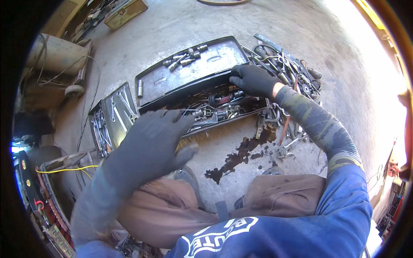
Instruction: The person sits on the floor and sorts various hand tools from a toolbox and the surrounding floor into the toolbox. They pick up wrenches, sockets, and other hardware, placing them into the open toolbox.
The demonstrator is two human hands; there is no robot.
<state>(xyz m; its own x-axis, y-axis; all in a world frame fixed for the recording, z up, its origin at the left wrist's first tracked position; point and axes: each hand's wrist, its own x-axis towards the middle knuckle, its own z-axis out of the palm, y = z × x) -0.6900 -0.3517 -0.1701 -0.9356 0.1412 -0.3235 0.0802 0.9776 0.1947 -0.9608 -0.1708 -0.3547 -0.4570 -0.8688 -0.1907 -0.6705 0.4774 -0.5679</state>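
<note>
A long dark metal toolbox (pixel 202 128) lies open on the floor before me, full of sockets, wrenches and other tools. Its lid (pixel 215 58) is folded back and carries several loose sockets (pixel 186 58). At the lid's right end, my right hand (pixel 256 81), in a black glove, curls its fingers over the edge where lid and box meet. My left hand (pixel 150 139), also gloved, hovers over the box's near left side. Its fingers are stretched out with the thumb apart, and nothing shows in it. It is slightly blurred and covers part of the box.
To the left stands a smaller open case (pixel 112 112) of wrenches. A heap of loose tools (pixel 292 73) lies right of the toolbox. Dark oil stains (pixel 241 157) mark the concrete near my shoes. A green metal box (pixel 125 13) and a wheeled machine (pixel 58 56) sit farther off.
</note>
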